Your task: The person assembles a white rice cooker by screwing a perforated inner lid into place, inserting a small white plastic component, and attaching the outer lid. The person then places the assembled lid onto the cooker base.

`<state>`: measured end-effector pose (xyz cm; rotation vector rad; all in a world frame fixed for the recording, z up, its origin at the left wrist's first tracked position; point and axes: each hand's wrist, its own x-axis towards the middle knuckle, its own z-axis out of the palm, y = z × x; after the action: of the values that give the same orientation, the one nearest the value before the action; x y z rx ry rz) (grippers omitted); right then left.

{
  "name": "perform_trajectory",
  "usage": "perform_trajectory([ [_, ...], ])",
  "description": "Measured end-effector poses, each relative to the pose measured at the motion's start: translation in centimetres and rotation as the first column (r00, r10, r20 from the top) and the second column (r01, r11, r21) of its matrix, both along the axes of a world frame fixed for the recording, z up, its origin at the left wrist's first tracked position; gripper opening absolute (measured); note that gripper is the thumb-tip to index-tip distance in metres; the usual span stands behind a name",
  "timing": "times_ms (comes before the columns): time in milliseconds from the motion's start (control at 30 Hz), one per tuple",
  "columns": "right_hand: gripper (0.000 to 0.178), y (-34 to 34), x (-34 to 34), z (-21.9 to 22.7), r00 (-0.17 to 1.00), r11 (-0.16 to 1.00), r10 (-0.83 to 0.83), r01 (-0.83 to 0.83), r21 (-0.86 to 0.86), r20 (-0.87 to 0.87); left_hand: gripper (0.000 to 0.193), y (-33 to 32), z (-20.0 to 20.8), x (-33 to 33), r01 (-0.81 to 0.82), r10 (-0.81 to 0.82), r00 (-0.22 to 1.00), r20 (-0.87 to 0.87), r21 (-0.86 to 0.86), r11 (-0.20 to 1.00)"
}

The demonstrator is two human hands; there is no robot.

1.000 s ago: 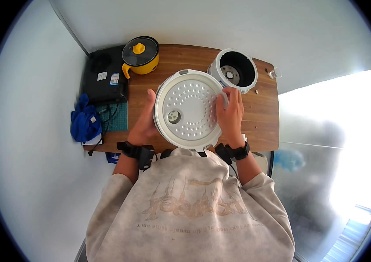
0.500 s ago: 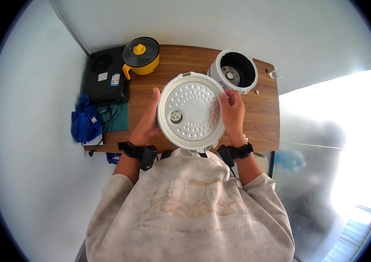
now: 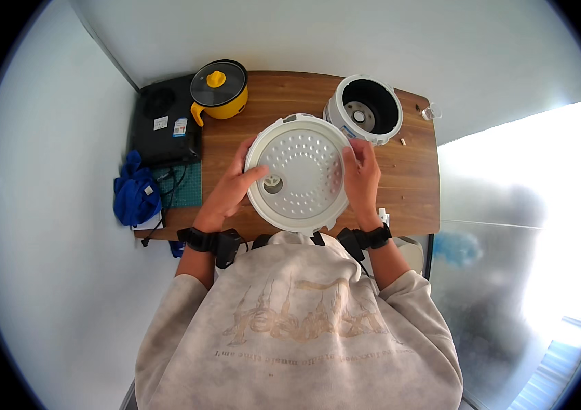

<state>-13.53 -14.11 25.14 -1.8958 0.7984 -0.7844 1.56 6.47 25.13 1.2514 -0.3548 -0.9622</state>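
Between my hands is a round white rice cooker lid (image 3: 307, 174), its dimpled metal inner face turned up toward me. A round opening with a pale vent piece sits at the left of that face. My left hand (image 3: 231, 186) grips the left rim, the thumb lying over the inner face beside the vent. On the right rim my right hand (image 3: 362, 174) is closed, its thumb on the upper side. Both hands' other fingers are partly hidden under the lid. Beyond it stands the white rice cooker body (image 3: 342, 116), uncovered, with a dark inside and a metal heating plate.
On the wooden table (image 3: 410, 184), a yellow pot (image 3: 229, 108) with a dark lid stands far left. Beside it are a black appliance (image 3: 160, 140), a blue cloth bundle (image 3: 137, 195) and a green mat (image 3: 188, 191). A small clear glass (image 3: 431, 112) is at the far right edge.
My left thumb has come over the rim onto the lid's inner face, near the vent. My right hand keeps its hold, and the lid has hardly shifted.
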Motion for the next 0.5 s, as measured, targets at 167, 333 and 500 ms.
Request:
perform_trajectory([
  [167, 0.017, -0.1, -0.1, -0.3, 0.999, 0.998, 0.019, -0.022, 0.054, 0.040, 0.056, -0.5, 0.8, -0.2, -0.066, 0.068, 0.997, -0.028, 0.047, 0.997],
  [333, 0.019, 0.0, -0.2, -1.1, 0.999, 0.999, 0.037, -0.037, -0.015, 0.031, 0.047, -0.8, -0.3, 0.3, -0.100, 0.102, 0.994, -0.033, 0.053, 0.994],
  [500, 0.019, 0.6, 0.0, -0.7, 0.999, 0.992, 0.034, -0.032, -0.121, 0.011, 0.045, -0.8, 0.2, 0.4, -0.103, 0.104, 0.994, -0.015, 0.066, 0.992],
])
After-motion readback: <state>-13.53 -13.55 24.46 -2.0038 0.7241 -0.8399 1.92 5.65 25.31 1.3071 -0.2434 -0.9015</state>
